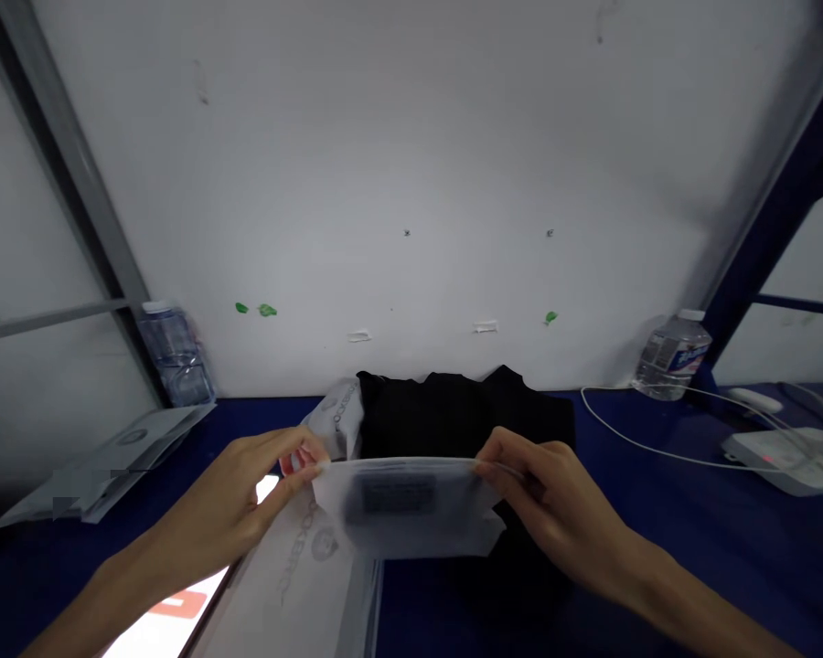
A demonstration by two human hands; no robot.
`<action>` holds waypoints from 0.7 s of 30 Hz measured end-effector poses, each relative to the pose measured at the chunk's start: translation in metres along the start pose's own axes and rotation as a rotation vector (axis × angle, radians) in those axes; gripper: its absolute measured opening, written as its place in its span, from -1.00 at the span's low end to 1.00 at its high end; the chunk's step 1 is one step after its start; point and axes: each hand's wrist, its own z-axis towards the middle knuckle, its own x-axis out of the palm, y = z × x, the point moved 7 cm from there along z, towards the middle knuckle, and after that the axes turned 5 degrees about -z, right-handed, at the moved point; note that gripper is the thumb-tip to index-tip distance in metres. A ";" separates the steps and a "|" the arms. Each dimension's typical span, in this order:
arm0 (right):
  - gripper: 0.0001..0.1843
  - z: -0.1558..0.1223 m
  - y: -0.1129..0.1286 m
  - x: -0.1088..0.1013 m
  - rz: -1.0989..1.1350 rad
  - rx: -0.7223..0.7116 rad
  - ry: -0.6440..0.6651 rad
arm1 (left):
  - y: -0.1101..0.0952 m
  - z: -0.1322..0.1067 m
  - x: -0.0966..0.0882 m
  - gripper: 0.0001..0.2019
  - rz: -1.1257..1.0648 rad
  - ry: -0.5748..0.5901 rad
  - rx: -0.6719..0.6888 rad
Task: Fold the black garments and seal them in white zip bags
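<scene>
A translucent white plastic bag is stretched between my two hands, its top edge pulled straight. My left hand pinches the left end of that edge, and my right hand pinches the right end. Something dark with faint print shows through the bag; I cannot tell whether it is inside or behind. Behind the bag lies a heap of black cloth against the wall. Below my left hand are a stack of printed white bags and a lit phone-like screen, partly covered by my left hand and forearm.
Flat printed bags lie at the left, near a clear bottle. At the right stand a labelled bottle and a white box with cables across the blue table. A white wall closes off the back.
</scene>
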 end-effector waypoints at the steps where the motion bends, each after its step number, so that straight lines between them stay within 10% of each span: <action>1: -0.74 0.000 -0.001 0.000 0.010 0.007 0.005 | 0.000 0.000 0.000 -0.79 -0.003 -0.002 0.001; 12: -0.63 0.000 0.005 0.002 0.106 -0.047 0.087 | -0.021 -0.001 0.025 -0.81 -0.040 0.059 0.187; 17: -0.60 0.013 -0.022 -0.025 -0.063 -0.035 -0.149 | -0.010 0.001 0.003 -0.81 -0.155 -0.149 0.096; 21: -0.62 0.015 -0.039 0.009 -0.419 -0.160 0.032 | 0.010 0.001 -0.024 -0.80 -0.462 -0.323 -0.052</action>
